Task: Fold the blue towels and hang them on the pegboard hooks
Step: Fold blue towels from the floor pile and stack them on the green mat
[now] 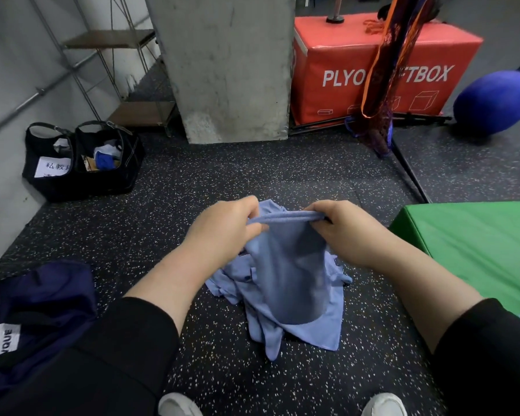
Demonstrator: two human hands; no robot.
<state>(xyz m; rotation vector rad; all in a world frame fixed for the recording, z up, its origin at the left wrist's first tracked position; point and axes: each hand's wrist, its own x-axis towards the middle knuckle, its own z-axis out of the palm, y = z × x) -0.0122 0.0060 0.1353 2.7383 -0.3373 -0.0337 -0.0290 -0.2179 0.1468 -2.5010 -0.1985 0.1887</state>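
Floor (pixel 222 175) was black rubber with white specks. Bare concrete pillar (pixel 222 64) stood at centre back. Pale wall (pixel 0 70) ran along the left, with a wire shelf (pixel 117 37) with wood boards beside it. Two black bags (pixel 81 157) sat on the floor near the wall. Red plyo box (pixel 373 70) was right of the pillar, blue ball (pixel 493 102) further right, green mat (pixel 478 244) at right edge.
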